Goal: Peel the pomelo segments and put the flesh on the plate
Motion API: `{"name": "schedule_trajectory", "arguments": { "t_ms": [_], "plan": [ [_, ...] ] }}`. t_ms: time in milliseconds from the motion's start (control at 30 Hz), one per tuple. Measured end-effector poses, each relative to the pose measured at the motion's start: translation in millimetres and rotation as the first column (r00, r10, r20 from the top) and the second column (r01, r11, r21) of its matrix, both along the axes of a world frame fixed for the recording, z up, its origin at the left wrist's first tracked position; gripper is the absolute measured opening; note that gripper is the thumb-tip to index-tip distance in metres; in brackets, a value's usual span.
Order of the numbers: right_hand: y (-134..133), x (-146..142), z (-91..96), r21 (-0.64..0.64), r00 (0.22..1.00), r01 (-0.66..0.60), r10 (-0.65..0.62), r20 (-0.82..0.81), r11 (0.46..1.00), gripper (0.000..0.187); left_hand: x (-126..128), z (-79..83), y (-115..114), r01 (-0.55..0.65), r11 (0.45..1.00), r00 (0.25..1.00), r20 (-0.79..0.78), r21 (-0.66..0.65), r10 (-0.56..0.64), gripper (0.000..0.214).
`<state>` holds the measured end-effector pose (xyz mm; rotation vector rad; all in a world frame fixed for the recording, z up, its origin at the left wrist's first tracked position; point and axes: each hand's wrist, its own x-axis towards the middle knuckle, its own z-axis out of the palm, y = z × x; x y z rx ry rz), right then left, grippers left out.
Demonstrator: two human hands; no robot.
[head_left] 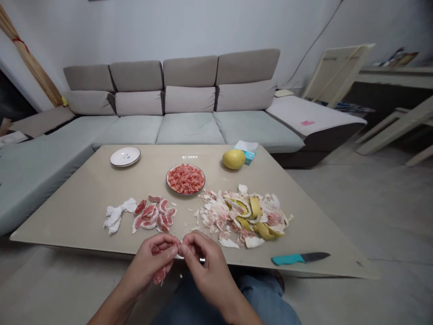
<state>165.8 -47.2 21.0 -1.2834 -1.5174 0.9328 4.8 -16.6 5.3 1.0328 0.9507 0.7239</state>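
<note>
My left hand (150, 264) cradles a pink pomelo segment (159, 276), which shows below the fingers. My right hand (203, 266) pinches the same piece at its top edge, with the fingertips of both hands almost touching over the table's front edge. Beyond them lie peeled membrane pieces (152, 213) with pink flesh, and a white crumpled tissue (115, 217) to their left. A white plate holds a heap of pink pomelo pulp (185, 178). To the right is a pile of yellow rind and white pith (245, 216).
The beige table (77, 212) also bears a white saucer (125, 156), a whole yellow pomelo (233, 159), a tissue box (248, 155) and a teal-handled knife (299, 258) near the right edge. A grey sofa (189, 131) stands behind the table. My knees lie below it.
</note>
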Motion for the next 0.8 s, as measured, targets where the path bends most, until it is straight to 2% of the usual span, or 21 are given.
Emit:
{"name": "schedule_trajectory", "arguments": {
  "t_ms": [267,433,600,800],
  "plan": [
    [5.6,3.9,-7.5,-0.105,0.987,-0.018,0.001,-0.164,0.994,0.022,2.8,3.1,0.5,0.017,0.996,0.995,0.096,-0.088,-0.009,0.025],
    [7.4,5.7,-7.6,-0.117,0.993,-0.056,0.044,-0.107,0.992,0.023,3.3,-0.5,2.2,0.023,0.997,0.996,0.083,-0.072,-0.017,0.026],
    [4.3,4.8,-3.3,-0.047,0.997,-0.077,0.076,-0.032,0.996,0.02,2.4,-3.4,1.5,-0.014,1.0,1.0,0.016,-0.02,0.014,0.028],
    [2.1,1.9,-2.6,-0.014,0.999,-0.041,0.041,0.011,0.999,0.02,3.0,-4.8,0.1,-0.02,1.0,1.0,0.002,-0.018,0.02,0.026]
  ]
}}
